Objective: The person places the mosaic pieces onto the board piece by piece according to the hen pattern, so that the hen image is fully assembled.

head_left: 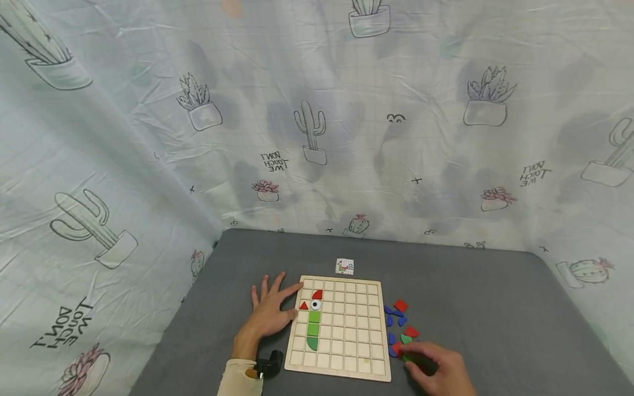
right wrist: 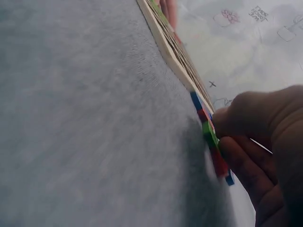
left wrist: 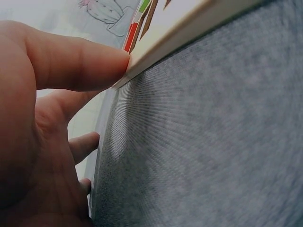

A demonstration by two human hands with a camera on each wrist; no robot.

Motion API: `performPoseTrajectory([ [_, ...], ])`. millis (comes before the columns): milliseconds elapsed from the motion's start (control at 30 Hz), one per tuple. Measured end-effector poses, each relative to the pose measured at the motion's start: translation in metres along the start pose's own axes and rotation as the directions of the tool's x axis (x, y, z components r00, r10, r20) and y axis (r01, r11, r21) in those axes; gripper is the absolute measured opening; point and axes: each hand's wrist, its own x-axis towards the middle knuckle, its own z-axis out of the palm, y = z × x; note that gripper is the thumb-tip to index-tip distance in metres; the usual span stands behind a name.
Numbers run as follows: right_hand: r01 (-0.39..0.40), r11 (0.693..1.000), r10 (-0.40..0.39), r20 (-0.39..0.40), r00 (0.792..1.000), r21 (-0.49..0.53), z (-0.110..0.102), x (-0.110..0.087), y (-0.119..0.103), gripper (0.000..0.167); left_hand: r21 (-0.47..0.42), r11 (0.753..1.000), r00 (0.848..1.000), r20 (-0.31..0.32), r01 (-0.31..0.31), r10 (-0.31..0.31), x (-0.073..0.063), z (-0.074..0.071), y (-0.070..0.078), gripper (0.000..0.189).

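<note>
The bent fingers of the right hand (head_left: pixel 441 365) were among loose red, blue and green pieces (head_left: pixel 411 331), any grip impossible to tell, right of the wooden grid board (head_left: pixel 350 334), whose left edge the left hand (head_left: pixel 269 312) touched with spread, empty fingers.

Pale gridded board (head_left: pixel 351 319), cactus-print curtain (head_left: pixel 356 148)

Green piece (head_left: pixel 405 358) under right fingers (head_left: pixel 421 347): partly hidden, grip indeterminate. Card (head_left: pixel 344 267) beyond left fingers (head_left: pixel 292 288): print illegibly small. Board (left wrist: pixel 184 30) against left fingers, left wrist view: cropped by top edge
</note>
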Motion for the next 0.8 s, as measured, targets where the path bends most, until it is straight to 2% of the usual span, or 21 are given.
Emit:
performPoseTrajectory([
  [67,-0.003,1.0,0.002,-0.023,1.0,-0.029,-0.001,-0.004,0.002,0.047,0.001,1.0,1.0,0.001,0.002,-0.002,0.0,0.0,0.0,0.064],
  [233,-0.067,0.995,0.063,-0.058,0.996,-0.077,-0.004,-0.008,-0.001,0.048,0.009,1.0,1.0,-0.001,0.002,-0.002,0.001,0.001,-0.001,0.064],
  [400,-0.078,0.992,0.07,-0.088,0.994,-0.099,-0.005,-0.009,0.001,0.049,0.002,1.0,1.0,-0.002,0.001,-0.001,0.001,0.001,-0.001,0.065],
  [567,-0.053,0.99,0.042,-0.088,0.995,-0.132,-0.003,-0.006,0.006,0.051,-0.004,1.0,1.0,-0.01,-0.005,0.005,0.0,0.001,-0.001,0.065],
  [800,0.036,0.989,-0.048,-0.083,0.995,-0.144,0.002,-0.002,0.01,0.056,-0.004,1.0,1.0,-0.011,0.0,0.0,0.001,0.001,-0.001,0.065],
])
